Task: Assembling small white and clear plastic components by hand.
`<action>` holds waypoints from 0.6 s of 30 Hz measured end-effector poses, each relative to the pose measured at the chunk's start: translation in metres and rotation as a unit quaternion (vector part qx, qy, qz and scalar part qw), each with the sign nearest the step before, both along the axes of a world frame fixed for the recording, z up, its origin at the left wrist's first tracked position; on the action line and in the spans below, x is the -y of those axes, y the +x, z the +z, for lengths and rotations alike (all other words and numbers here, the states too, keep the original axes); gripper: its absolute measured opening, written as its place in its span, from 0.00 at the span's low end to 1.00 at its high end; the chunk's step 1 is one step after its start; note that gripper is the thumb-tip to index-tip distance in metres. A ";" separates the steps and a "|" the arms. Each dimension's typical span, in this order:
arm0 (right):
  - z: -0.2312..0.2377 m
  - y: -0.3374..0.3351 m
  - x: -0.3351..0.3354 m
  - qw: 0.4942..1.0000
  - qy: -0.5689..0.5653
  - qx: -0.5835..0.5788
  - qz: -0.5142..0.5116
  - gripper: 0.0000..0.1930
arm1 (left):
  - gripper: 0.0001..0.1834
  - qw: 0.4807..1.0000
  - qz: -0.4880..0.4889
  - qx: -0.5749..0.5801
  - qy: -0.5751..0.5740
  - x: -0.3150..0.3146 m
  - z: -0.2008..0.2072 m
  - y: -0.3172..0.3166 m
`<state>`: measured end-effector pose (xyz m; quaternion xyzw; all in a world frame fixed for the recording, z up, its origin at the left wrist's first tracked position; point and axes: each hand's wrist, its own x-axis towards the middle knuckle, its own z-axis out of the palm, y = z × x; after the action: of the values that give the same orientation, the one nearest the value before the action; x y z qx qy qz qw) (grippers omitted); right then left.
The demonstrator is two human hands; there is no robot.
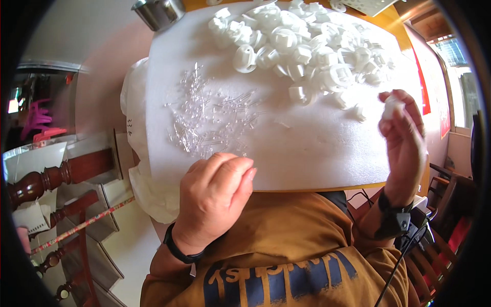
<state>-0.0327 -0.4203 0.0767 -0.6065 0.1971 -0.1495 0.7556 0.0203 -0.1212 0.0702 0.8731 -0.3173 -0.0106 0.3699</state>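
Right hand (pixel 404 135) raised above the table's right edge, thumb and fingers pinched together on one small white plastic cap (pixel 393 106). Left hand (pixel 217 197) curled at the near edge of the white foam sheet (pixel 307 153), fingertips closed toward the palm; whether a pin sits between them I cannot tell, the knuckles hide it.

Clear plastic pins (pixel 209 117) lie scattered on the sheet just beyond the left hand. Pile of white caps (pixel 302 43) at the far side. Metal cup (pixel 158 11) at the far left corner.

Judgement: keep the cap's open side turned toward the left hand, held by its rim, so a single pin can meet it squarely.

Cap: white, stubby, roughly round, partly covered by fingers.
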 end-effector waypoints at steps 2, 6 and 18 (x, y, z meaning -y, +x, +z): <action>0.002 -0.007 -0.014 0.998 0.055 -0.004 0.033 0.16 | 0.10 0.999 -0.021 0.025 -0.003 0.015 0.004 0.006; 0.000 -0.010 -0.024 0.986 0.154 0.000 0.056 0.15 | 0.11 0.998 -0.035 0.050 0.032 0.041 0.009 0.013; -0.004 -0.019 -0.027 0.958 0.250 -0.026 0.140 0.12 | 0.07 0.976 -0.052 0.108 0.181 0.070 -0.007 0.023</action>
<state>-0.0520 -0.3938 0.0730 -0.4236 0.1614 0.0277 0.8909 0.0435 -0.1907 0.0637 0.9039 -0.3930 0.0073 0.1688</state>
